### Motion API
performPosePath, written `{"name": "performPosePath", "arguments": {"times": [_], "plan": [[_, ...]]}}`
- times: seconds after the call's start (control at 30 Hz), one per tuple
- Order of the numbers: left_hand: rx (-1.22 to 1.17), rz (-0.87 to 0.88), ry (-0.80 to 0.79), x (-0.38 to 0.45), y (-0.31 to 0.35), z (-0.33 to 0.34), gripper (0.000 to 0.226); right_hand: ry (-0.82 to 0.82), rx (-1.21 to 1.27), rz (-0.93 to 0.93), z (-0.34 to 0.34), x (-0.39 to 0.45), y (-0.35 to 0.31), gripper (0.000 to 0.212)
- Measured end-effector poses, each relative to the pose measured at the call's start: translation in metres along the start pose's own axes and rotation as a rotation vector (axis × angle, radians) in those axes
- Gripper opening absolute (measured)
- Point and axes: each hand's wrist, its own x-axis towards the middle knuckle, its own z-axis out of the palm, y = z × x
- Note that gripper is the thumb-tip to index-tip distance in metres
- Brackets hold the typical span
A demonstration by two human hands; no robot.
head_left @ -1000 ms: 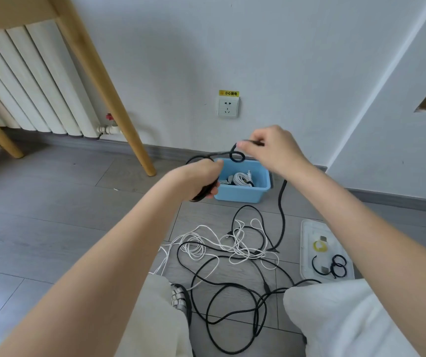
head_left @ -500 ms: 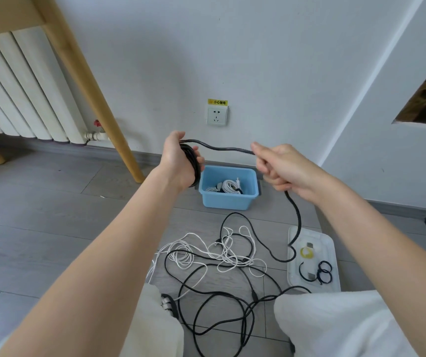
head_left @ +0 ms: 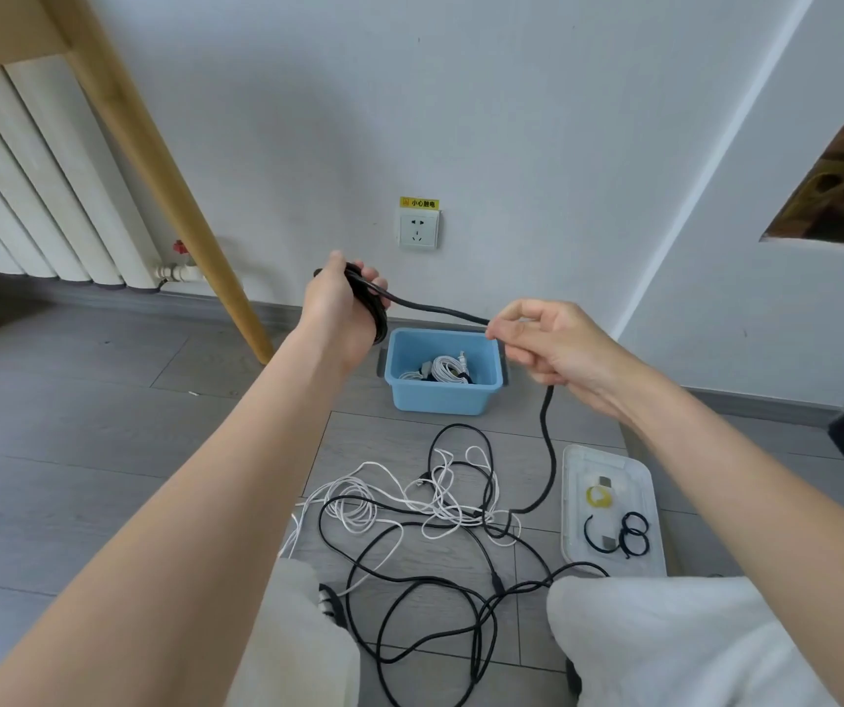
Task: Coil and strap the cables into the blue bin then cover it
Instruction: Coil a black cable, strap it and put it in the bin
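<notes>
The left hand (head_left: 340,311) was clenched around a few black loops, and the right hand (head_left: 557,349) pinched the black cable (head_left: 544,451) feeding them. Beyond, the blue bin (head_left: 442,398) held some coiled cables; a tangle (head_left: 419,507) lay on the floor, the clear lid (head_left: 575,502) off. Early going, I'd say.

Open blue bin (head_left: 441,395), coiled cables (head_left: 444,368) inside.
</notes>
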Motion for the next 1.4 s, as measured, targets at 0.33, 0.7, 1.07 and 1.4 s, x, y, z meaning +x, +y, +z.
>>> {"name": "performPosePath", "arguments": {"times": [0.33,0.7,1.07,1.4], "plan": [[-0.156,-0.231,-0.317,-0.02,0.012,0.002,0.047,-0.482,-0.245,0.203,0.021,0.001,0.011,0.042],[0.939,-0.807,-0.678,-0.055,-0.005,-0.011,0.061,-0.114,-0.183,0.172,0.011,0.028,-0.002,0.037],[0.222,-0.147,0.148,-0.013,0.019,-0.027,0.046,-0.454,0.047,0.057,0.037,0.01,-0.025,0.031],[0.661,-0.629,-0.601,-0.049,0.007,0.008,0.066,-0.288,-0.933,0.232,0.035,0.013,0.006,0.057]]}}
